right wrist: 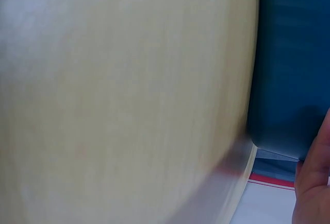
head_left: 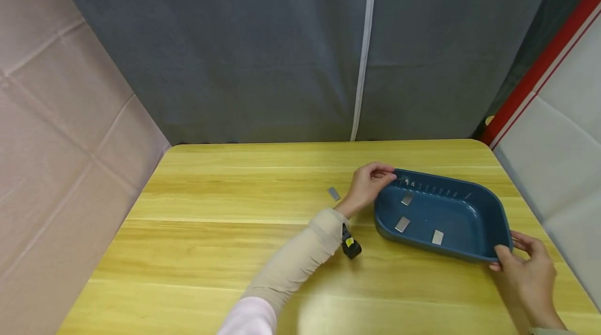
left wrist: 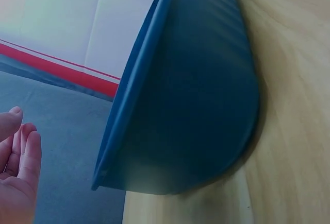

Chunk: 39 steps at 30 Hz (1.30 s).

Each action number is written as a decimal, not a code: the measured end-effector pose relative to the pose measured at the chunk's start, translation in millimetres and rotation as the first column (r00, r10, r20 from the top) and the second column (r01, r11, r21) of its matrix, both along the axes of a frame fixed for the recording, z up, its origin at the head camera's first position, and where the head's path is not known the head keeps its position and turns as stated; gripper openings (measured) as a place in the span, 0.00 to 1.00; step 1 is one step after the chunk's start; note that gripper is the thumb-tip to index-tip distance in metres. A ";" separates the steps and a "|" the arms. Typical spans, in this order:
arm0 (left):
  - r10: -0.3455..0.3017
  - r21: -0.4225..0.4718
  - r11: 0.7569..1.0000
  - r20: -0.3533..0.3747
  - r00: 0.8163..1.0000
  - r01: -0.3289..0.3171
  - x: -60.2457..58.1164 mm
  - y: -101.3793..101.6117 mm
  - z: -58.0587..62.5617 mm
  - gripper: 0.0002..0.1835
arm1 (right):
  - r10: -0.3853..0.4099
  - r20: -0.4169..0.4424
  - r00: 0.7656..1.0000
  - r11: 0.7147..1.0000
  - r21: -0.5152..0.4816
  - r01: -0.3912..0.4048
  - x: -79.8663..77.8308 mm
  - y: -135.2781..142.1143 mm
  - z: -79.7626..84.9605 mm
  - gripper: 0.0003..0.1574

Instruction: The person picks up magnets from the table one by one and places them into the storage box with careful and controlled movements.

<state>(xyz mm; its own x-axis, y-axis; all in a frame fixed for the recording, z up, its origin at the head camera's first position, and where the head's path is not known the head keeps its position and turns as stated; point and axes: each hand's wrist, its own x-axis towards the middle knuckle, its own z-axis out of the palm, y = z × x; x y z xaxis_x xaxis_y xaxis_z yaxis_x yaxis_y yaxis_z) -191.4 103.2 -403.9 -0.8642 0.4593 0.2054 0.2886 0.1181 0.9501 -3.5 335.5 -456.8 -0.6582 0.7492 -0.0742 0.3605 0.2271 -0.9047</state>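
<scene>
A dark blue rectangular plastic basin [head_left: 462, 220] with rounded corners is at the right of the table. Three small grey metal plates lie inside it, one of them a plate near the front wall [head_left: 437, 237]. My right hand [head_left: 528, 270] grips the basin's near right corner, thumb over the rim. At the far left corner is my left hand [head_left: 368, 183], fingers loosely bent; the left wrist view shows a gap between this hand [left wrist: 18, 172] and the basin [left wrist: 191, 95]. Another grey metal plate [head_left: 334, 193] lies on the table left of that hand.
The light wooden table [head_left: 211, 251] reaches back to a grey curtain [head_left: 263, 63]. Pale cloth [head_left: 61, 131] hangs on the left side; a white panel [head_left: 568, 131] with a red border is close by the basin on the right. A black wrist device [head_left: 350, 243] hangs under the left sleeve.
</scene>
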 end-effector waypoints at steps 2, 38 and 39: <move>0.005 0.007 1.000 0.005 1.000 -0.005 -1.3 -2.0 1.0 0.10 | 0.000 0.001 1.000 1.000 -0.005 0.000 -0.2 0.0 0.0 0.19; 0.059 0.046 0.997 0.001 0.998 -0.059 -16.3 -63.1 26.5 0.12 | 0.001 0.016 1.000 1.000 -0.005 0.000 0.5 -1.0 1.2 0.19; 0.061 0.042 0.997 -0.003 0.998 -0.061 -16.6 -64.5 26.0 0.12 | 0.002 0.013 1.000 1.000 -0.006 -0.002 0.4 -1.0 1.2 0.19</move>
